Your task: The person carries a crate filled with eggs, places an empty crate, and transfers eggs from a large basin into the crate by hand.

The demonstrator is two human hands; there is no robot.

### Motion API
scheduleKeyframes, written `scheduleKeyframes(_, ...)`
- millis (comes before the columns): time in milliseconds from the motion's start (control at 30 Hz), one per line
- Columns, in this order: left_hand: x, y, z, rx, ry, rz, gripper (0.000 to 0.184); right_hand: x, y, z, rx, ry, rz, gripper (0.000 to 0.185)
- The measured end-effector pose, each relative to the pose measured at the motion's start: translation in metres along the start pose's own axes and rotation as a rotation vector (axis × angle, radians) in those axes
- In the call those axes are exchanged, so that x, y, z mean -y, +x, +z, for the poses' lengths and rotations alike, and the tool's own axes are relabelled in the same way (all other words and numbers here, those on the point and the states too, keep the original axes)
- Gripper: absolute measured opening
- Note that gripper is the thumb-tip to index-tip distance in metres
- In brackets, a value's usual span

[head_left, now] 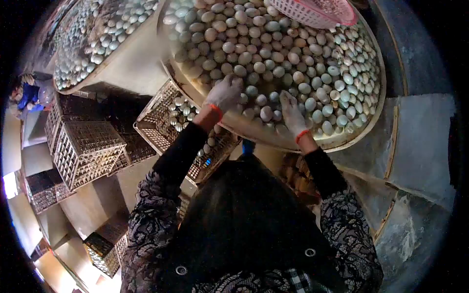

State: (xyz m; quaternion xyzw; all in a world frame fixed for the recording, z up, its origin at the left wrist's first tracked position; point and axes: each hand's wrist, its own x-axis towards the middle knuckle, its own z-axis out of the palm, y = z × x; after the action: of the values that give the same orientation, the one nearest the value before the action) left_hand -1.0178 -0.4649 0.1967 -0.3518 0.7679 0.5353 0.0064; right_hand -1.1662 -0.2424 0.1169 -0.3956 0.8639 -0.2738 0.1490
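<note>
A wide round tub (364,139) in front of me is full of pale green and whitish eggs (273,66). Both my hands wear thin white gloves with red-orange cuffs and are over the near part of the tub. My left hand (225,94) is at the near-left edge, its fingers curled down among the eggs; whatever they may hold is hidden. Further right, my right hand (293,115) has its fingers stretched out, touching or just above the eggs. Between the hands, several eggs lie in a darker patch.
A pink plastic basket (312,12) rests on the eggs at the far side. A slatted crate (156,134) with some eggs stands below the tub's left edge. Another egg-filled tub (110,71), stacked crates (88,151) and a person in blue (33,95) are at left.
</note>
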Motion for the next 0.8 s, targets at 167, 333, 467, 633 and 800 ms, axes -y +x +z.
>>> scheduleKeyframes(167, 0.023, 0.029, 0.038, -0.026, -0.424, -0.082, 0.057, 0.015, 0.026, 0.039, 0.062, 0.077, -0.025, 0.043)
scheduleKeyframes(333, 0.037, 0.040, 0.063, -0.144, -0.065, 0.147, 0.061, 0.013, 0.047, 0.068, 0.145, -0.065, -0.058, 0.046)
scheduleKeyframes(467, 0.011, 0.032, 0.065, -0.151, -0.262, 0.080, 0.057, 0.069, 0.050, 0.034, 0.002, 0.530, 0.299, 0.051)
scheduleKeyframes(633, 0.010, 0.034, 0.078, -0.172, -0.573, 0.175, 0.041, 0.061, 0.060, 0.051, 0.052, 0.633, 0.509, 0.040)
scheduleKeyframes(800, -0.026, 0.017, 0.064, -0.234, -0.891, -0.155, 0.034, 0.071, 0.055, 0.039, -0.090, 0.623, 0.228, 0.047)
